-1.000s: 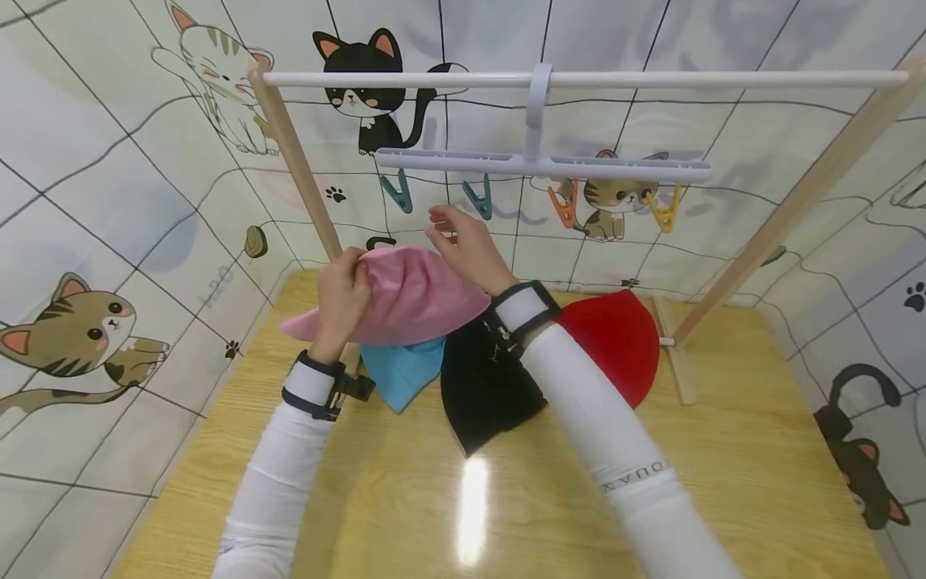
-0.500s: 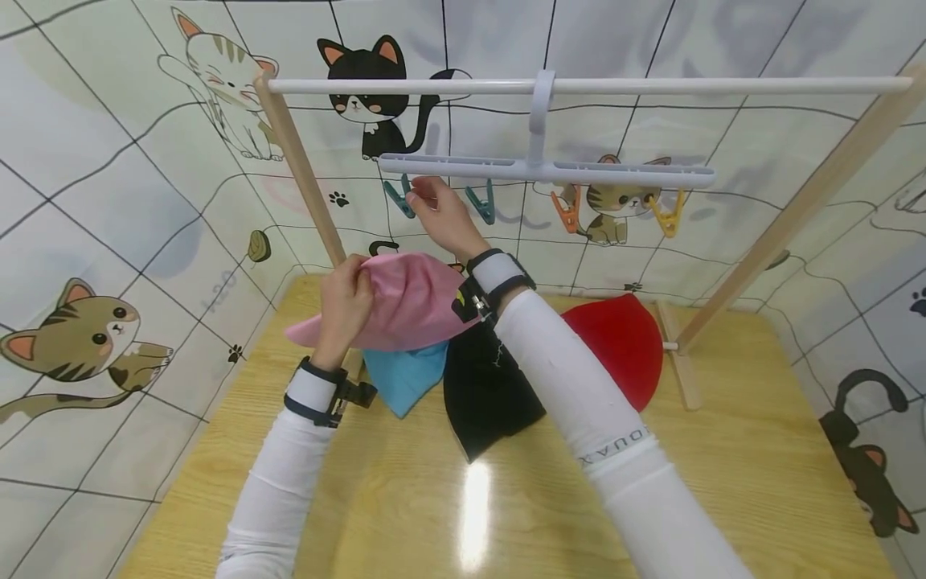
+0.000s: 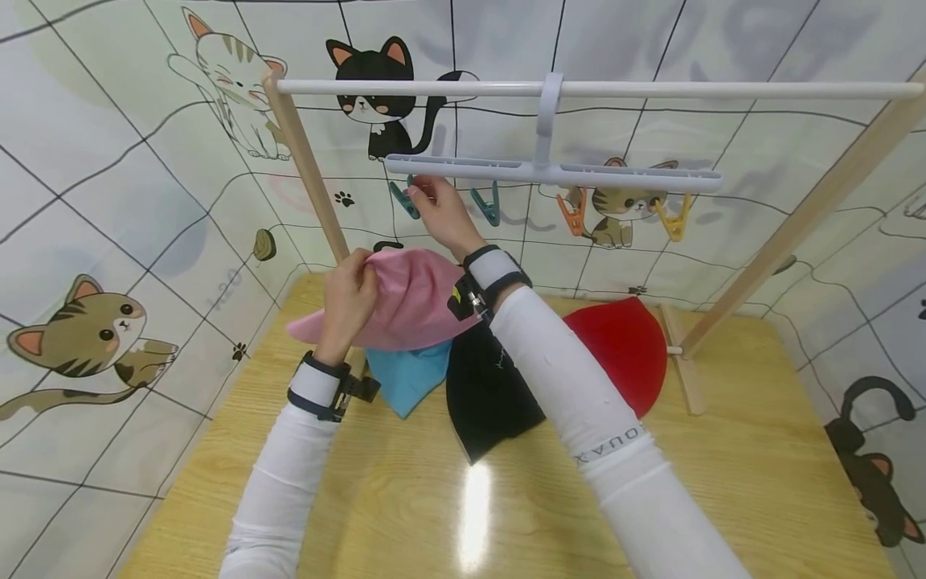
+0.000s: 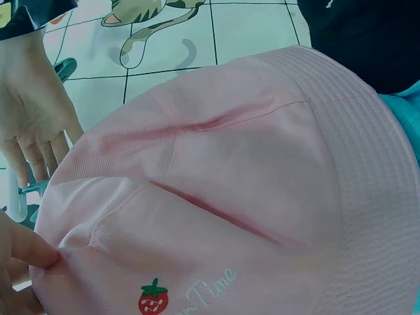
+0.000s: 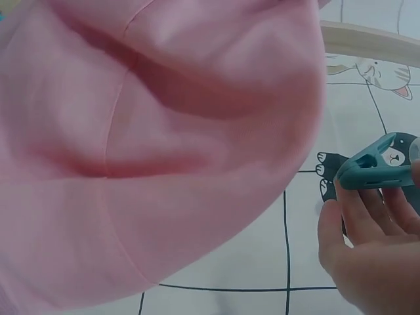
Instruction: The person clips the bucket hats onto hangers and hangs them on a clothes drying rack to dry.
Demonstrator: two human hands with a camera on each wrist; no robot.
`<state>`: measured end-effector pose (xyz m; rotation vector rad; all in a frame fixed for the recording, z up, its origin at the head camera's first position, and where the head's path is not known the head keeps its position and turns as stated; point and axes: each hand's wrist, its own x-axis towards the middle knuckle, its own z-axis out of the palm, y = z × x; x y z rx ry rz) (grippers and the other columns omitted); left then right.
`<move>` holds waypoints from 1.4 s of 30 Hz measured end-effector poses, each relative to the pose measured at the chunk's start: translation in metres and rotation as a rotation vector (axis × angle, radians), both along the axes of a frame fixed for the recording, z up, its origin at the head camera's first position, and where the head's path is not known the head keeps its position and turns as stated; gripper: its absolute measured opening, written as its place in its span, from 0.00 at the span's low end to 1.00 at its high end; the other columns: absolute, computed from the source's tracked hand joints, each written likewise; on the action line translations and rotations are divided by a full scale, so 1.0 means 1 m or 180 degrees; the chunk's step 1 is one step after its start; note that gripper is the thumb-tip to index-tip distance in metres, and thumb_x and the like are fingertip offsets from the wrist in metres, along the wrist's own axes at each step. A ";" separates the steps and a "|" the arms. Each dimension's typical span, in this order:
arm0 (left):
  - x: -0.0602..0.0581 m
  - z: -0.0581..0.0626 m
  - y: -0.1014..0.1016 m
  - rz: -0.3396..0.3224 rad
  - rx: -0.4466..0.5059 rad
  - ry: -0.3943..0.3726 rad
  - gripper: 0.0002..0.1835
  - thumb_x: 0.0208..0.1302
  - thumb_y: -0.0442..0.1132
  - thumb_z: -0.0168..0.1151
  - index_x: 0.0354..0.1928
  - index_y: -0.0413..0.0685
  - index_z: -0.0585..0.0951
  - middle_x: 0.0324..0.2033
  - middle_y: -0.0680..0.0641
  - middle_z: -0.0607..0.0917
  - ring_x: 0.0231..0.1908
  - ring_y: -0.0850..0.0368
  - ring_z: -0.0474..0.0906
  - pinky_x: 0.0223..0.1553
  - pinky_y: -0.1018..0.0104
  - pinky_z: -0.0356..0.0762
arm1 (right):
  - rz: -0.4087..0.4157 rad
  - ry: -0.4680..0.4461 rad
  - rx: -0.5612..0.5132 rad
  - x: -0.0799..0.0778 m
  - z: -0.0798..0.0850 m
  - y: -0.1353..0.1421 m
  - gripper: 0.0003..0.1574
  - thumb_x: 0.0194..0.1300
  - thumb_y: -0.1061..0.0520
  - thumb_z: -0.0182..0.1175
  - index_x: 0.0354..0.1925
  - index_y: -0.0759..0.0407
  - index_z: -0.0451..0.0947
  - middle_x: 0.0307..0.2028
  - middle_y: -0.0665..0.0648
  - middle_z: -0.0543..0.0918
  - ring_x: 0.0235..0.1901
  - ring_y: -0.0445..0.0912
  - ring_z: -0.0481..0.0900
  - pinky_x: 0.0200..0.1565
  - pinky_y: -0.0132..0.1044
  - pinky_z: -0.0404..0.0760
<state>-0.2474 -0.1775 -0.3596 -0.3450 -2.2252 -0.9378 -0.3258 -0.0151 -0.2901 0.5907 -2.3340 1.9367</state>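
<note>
My left hand (image 3: 350, 296) pinches the crown of a pink bucket hat (image 3: 415, 301), holding it above the table. A small strawberry (image 4: 153, 298) is embroidered on it in the left wrist view, and the stitched brim (image 4: 367, 164) faces right. My right hand (image 3: 443, 211) is raised at the leftmost teal clothespin (image 3: 403, 199) under the white hanger (image 3: 470, 169). Thumb and fingers meet that clothespin (image 5: 374, 172) in the right wrist view; its handles stand apart. Part of the grip is hidden by the hand and the frame edge.
The hanger hooks over a white rod (image 3: 651, 90) on wooden posts (image 3: 307, 169). Another teal clothespin (image 3: 487, 205), an orange one (image 3: 572, 213) and a yellow one (image 3: 674, 217) hang along it. Blue (image 3: 407, 382), black (image 3: 485, 402) and red (image 3: 629, 350) cloth items lie on the wooden table (image 3: 405, 498).
My right hand has risen from beside the pink bucket hat to the leftmost teal clothespin and taken hold of it. My left hand keeps its pinch on the hat, almost in place.
</note>
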 end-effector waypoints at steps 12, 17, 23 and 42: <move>0.000 0.003 0.002 0.0149 0.0127 -0.0053 0.08 0.64 0.26 0.51 0.36 0.30 0.81 0.22 0.39 0.76 0.22 0.46 0.67 0.24 0.60 0.59 | 0.0338 -0.0648 -0.1002 0.003 0.006 -0.009 0.21 0.75 0.64 0.46 0.61 0.73 0.65 0.53 0.68 0.75 0.52 0.49 0.75 0.49 0.34 0.74; 0.001 0.006 0.004 0.0264 0.0177 -0.0038 0.08 0.65 0.27 0.52 0.37 0.30 0.81 0.20 0.38 0.75 0.21 0.45 0.67 0.24 0.60 0.57 | 0.0506 -0.0865 -0.1374 0.002 0.006 -0.013 0.20 0.74 0.66 0.46 0.60 0.74 0.63 0.54 0.69 0.74 0.56 0.52 0.74 0.55 0.40 0.73; 0.001 0.006 0.003 0.0378 0.0188 -0.0004 0.09 0.64 0.28 0.54 0.36 0.30 0.82 0.19 0.39 0.75 0.20 0.46 0.66 0.23 0.59 0.56 | 0.0691 -0.0945 -0.1646 0.002 0.002 -0.013 0.20 0.73 0.69 0.46 0.60 0.73 0.63 0.50 0.67 0.74 0.54 0.52 0.74 0.55 0.40 0.73; 0.000 0.014 0.007 0.0454 0.0269 -0.0029 0.09 0.63 0.28 0.53 0.35 0.29 0.82 0.17 0.39 0.74 0.17 0.50 0.63 0.20 0.61 0.54 | 0.0945 -0.0994 -0.2082 0.001 -0.003 -0.013 0.09 0.70 0.73 0.47 0.39 0.63 0.69 0.37 0.55 0.74 0.40 0.43 0.70 0.47 0.34 0.71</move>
